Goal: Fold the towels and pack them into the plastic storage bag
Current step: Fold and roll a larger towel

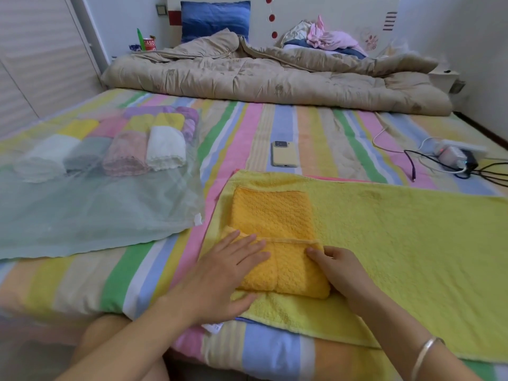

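Soft, even light casts only faint shadows; the orange towel (275,213) is in sharp focus, while far from it the corners blur, most of all below and to its left, and the bed (82,284) stripes bow from wide-angle distortion.

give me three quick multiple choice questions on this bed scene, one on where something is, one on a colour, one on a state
1. Where does the phone lie?
A. on the striped sheet, beyond the yellow towel
B. on the yellow towel
C. on a chair

2. What colour is the half-folded towel?
A. pink
B. white
C. orange

3. How is the left hand?
A. clenched, holding nothing
B. flat, fingers straight, on the half-folded towel
C. gripping the phone

Answers:
1 A: the phone rests on bare sheet past the yellow towel's far edge.
2 C: its waffle surface is plainly orange.
3 B: the fingers lie straight across the towel's left side.
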The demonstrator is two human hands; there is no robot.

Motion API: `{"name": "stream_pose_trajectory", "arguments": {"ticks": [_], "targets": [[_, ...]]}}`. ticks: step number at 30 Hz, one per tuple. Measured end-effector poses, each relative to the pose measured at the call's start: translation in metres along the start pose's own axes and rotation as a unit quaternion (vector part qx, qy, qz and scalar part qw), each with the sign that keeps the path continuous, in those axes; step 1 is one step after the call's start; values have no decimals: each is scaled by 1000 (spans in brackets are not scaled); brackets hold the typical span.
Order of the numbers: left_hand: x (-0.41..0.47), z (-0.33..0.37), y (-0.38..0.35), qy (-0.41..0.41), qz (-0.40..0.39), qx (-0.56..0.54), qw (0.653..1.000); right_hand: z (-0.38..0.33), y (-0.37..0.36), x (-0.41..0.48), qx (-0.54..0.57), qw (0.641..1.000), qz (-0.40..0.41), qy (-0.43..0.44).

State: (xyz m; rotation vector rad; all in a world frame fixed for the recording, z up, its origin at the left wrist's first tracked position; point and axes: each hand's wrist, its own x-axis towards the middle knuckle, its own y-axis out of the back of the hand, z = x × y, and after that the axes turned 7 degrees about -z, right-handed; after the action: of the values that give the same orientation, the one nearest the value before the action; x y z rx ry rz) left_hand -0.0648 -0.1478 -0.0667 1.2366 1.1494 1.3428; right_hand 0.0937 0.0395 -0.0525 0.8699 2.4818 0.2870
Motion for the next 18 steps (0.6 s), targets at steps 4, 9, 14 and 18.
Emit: {"name": "stream_pose_trajectory", "arguments": {"ticks": [4, 9, 14, 18], "targets": [[4, -11, -1, 19, -37, -47, 998, 12, 8, -10, -298, 884, 201, 299], [7, -20, 9, 102, -24, -221, 970, 28, 14, 2, -469, 760, -11, 451], [1, -34, 4, 178, 141, -310, 923, 23, 19, 14, -371, 839, 17, 399], [3, -28, 7, 197, 222, -308, 904, 13, 20, 7, -180, 912, 33, 367]]}}
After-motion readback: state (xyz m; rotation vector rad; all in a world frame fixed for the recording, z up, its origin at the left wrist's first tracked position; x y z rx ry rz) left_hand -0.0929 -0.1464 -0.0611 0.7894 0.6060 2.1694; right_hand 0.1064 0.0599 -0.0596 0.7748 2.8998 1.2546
